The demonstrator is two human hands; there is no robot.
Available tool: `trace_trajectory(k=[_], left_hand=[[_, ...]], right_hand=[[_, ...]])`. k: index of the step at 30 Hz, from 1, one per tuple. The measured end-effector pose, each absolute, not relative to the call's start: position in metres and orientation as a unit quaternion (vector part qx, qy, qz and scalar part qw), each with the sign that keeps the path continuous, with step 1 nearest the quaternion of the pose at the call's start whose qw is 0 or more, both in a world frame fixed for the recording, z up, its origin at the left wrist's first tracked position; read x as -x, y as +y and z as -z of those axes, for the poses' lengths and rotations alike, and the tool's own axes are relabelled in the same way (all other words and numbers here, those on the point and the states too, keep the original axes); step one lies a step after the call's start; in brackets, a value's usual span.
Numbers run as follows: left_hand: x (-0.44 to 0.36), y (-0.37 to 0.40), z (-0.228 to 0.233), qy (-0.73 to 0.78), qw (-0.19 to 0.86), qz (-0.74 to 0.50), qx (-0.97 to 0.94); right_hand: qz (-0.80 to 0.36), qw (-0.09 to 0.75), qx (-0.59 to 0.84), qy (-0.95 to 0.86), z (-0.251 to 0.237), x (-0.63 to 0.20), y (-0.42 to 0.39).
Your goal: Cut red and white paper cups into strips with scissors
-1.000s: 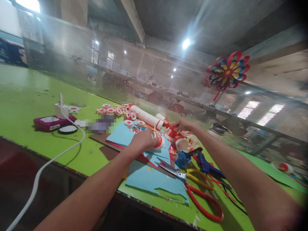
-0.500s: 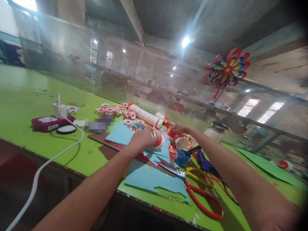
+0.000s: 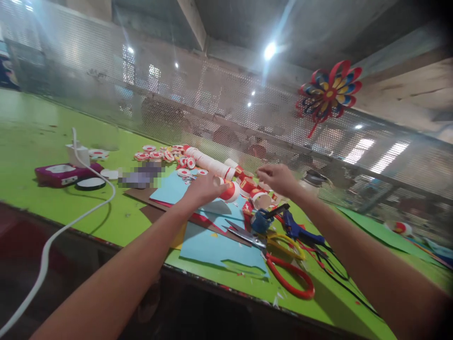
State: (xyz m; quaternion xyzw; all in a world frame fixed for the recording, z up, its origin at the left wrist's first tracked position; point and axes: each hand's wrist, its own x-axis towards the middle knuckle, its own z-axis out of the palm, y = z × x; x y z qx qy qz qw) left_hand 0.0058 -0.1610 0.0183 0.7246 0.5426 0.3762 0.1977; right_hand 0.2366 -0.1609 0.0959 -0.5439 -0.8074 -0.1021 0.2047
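Observation:
My left hand (image 3: 202, 190) is closed on a red and white paper cup (image 3: 231, 191), tipped on its side above the light blue paper (image 3: 208, 248). To the right, my right hand (image 3: 279, 179) hovers over several red and white cups (image 3: 260, 199), its fingers drawn together. Whether anything small is between those fingertips I cannot make out. Nearer me lie large scissors (image 3: 260, 241) with one yellow and one red handle, blades parted. A blue tub (image 3: 261, 220) with a black-handled tool across it stands beside them.
A long stack of white cups (image 3: 210, 163) lies behind, beside several red-centred discs (image 3: 155, 156). A blue glue gun (image 3: 297, 229) with a black cord is at right. A purple box (image 3: 56, 174) with a white cable sits left. Perforated mesh (image 3: 177, 108) borders the green table.
My right hand has lifted away from the red cups, up and to the right. The left hand keeps the paper cup, now raised slightly. The whole view has shifted a little.

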Motion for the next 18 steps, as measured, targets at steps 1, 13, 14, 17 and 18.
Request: trace_trajectory(k=[1,13,14,17,18], left_hand=[[-0.006,-0.160,-0.020,0.528,0.255,-0.396,-0.707],[-0.012,-0.164,-0.011,0.220,0.674,-0.457,-0.537],[-0.011,-0.162,-0.010,0.214,0.675,-0.472,-0.525],[-0.006,-0.157,-0.013,0.203,0.676,-0.521,-0.481],[-0.004,-0.156,-0.015,0.198,0.674,-0.541,-0.462]], right_hand=[[0.104,0.202,0.538,-0.812,-0.088,-0.236,-0.180],[-0.052,-0.005,0.545,-0.837,-0.026,-0.291,-0.321],[-0.056,-0.003,0.546,-0.836,-0.026,-0.291,-0.321],[-0.084,0.004,0.566,-0.820,-0.021,-0.289,-0.312],[-0.092,0.003,0.573,-0.814,-0.018,-0.289,-0.309]])
